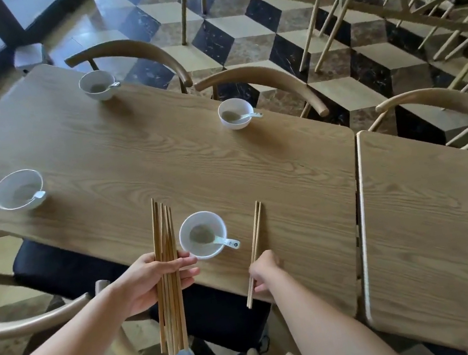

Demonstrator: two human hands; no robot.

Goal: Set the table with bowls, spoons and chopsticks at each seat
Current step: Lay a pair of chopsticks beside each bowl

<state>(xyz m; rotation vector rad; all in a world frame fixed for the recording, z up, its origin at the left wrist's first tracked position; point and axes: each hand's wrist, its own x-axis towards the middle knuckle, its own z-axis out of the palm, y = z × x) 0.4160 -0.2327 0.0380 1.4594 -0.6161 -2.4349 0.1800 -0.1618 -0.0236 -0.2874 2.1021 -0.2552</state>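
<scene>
Head view.

1. Worktop (162, 164): long wooden table with four seats laid. A second worktop (450, 218) butts against it, well right of the nearest bowl.
2. Nearest bowl (214, 224): white, upright, close to the worktop's near edge. The white ceramic spoon (227, 242) rests inside with its handle over the rim toward the right, probably so a diner's right hand can reach it.
3. Pair of chopsticks (255, 235): lies on the worktop just right of the nearest bowl with its tips pointing away. The butt ends overhang the near edge.
4. Right hand (265, 271): fingers curled, pinching the pair at its near end. It appears to be squaring or setting it down beside the bowl.
5. Bundle of chopsticks (161, 229): several pairs, just left of the nearest bowl, raised off the worktop. This is the stock for the seats not yet supplied.
6. Left hand (154, 280): grips the bundle around its middle, with the fingers wrapped across and the thumb behind.
7. Three other bowls, each with a spoon and no chopsticks beside it: one well left (11, 186) of the nearest bowl, one far beyond to the left (92, 78) and one beyond to the right (233, 107).

Judgement: bowls and spoons are done, and chopsticks are placed at the first seat only.
</scene>
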